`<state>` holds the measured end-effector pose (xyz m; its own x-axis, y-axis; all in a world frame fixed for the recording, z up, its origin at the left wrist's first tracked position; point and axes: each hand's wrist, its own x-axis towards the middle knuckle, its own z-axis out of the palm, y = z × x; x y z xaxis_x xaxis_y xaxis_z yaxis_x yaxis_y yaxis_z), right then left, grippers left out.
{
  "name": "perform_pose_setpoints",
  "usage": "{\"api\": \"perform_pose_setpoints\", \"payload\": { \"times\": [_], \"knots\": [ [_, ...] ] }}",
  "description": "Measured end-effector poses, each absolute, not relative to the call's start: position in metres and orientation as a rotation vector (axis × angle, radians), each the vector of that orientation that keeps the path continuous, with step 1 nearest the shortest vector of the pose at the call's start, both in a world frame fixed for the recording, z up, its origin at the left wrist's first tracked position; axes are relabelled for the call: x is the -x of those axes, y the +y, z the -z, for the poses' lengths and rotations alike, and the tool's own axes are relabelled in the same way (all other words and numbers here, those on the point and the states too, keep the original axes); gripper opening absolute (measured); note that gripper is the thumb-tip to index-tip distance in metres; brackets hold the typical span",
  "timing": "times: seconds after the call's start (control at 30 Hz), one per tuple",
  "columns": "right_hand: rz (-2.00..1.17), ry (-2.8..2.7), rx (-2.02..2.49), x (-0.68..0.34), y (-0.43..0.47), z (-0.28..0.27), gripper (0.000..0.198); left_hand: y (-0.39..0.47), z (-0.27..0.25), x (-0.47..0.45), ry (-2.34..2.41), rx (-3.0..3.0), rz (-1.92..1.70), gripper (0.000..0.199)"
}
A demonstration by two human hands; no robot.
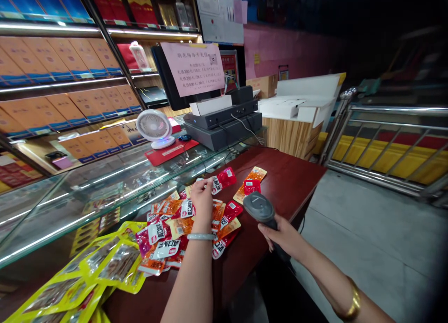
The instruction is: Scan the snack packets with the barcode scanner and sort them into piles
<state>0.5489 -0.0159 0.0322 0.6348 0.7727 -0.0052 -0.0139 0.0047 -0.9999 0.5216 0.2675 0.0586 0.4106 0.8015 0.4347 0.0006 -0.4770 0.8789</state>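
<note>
My right hand [285,236] grips a dark grey barcode scanner [259,206] by its handle, its head over the table's right side. My left hand [202,194], with a pale bangle at the wrist, reaches over a pile of small snack packets [163,232]. Its fingers are pinched at the white end of a red snack packet [226,177]; part of that end is hidden behind them. Just beyond the scanner head, a small red packet [252,186] rests on orange packets [257,173], apart from the pile.
Large yellow snack bags [115,262] lie at the front left. A glass counter [105,187] borders the dark red table [287,166]. A white fan [154,127], a monitor with a pink paper sign [192,68] and grey register boxes [224,127] stand behind. A metal railing [392,150] is right.
</note>
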Motion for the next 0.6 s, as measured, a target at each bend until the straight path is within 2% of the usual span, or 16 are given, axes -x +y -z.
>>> {"api": "perform_pose_setpoints", "payload": {
  "times": [0.17, 0.27, 0.4, 0.5, 0.6],
  "knots": [
    [-0.707, -0.684, 1.444, -0.552, -0.018, -0.03, 0.046, 0.257, -0.064, -0.519, 0.663, -1.489, -0.837, 0.044],
    [-0.709, -0.662, 1.434, -0.555, -0.017, -0.03, 0.045, 0.24, -0.063, -0.523, 0.624, -1.418, -0.6, 0.042],
    [-0.709, -0.619, 1.392, -0.558, -0.014, -0.033, 0.048, 0.216, -0.064, -0.542, 0.582, -1.359, -0.463, 0.033],
    [-0.727, -0.594, 1.345, -0.559, -0.013, -0.037, 0.05, 0.209, -0.075, -0.557, 0.621, -1.556, -0.364, 0.026],
    [-0.739, -0.57, 1.314, -0.559, -0.015, -0.037, 0.05, 0.212, -0.09, -0.551, 0.643, -1.98, -0.348, 0.029]
  ]
}}
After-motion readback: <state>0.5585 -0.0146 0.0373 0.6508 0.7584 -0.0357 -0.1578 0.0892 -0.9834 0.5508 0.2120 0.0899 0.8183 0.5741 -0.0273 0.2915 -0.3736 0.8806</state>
